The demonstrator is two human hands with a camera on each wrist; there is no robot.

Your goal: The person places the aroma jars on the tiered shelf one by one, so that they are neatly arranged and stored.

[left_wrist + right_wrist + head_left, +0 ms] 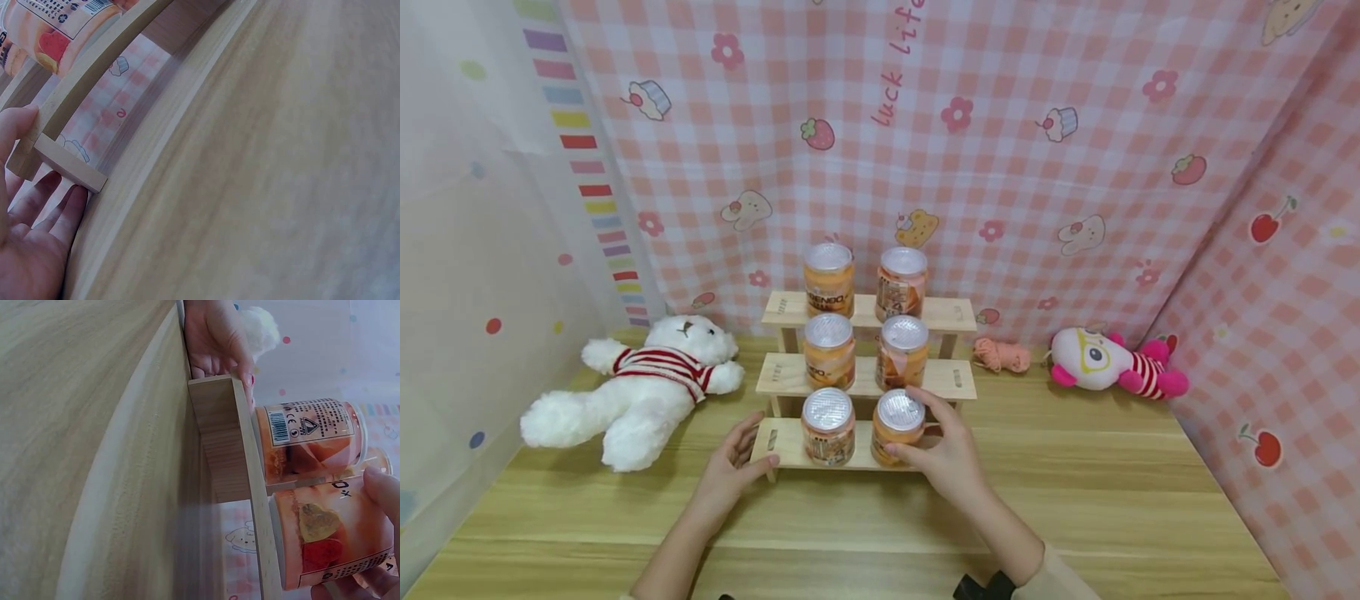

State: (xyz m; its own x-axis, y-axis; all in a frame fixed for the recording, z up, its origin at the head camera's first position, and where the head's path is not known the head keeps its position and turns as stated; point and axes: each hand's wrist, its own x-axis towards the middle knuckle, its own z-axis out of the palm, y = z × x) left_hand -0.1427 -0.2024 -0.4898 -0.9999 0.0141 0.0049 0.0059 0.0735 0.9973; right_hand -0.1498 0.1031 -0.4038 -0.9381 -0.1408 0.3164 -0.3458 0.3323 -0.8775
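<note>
A three-step wooden stand (pixel 786 442) carries orange cans with silver lids, two on each step. At the left end of the lowest step, my left hand (pixel 730 467) grips the board, thumb on its edge and fingers round by the leg. My right hand (pixel 951 454) holds the right-hand can (pixel 319 531) of that step, with thumb and fingers on either side. This can stands upright, its base at the board. Beside it is the left can (pixel 829 437), untouched. Behind them stand the middle-step cans (pixel 830 362) and the top-step cans (pixel 902 279).
A white teddy bear (pixel 655 375) in a striped top lies left of the stand. To the right are a bundle of pink yarn (pixel 1002 356) and a pink-and-white plush toy (pixel 1112 364). A checked pink curtain (pixel 865 183) hangs behind the wooden table (pixel 1075 483).
</note>
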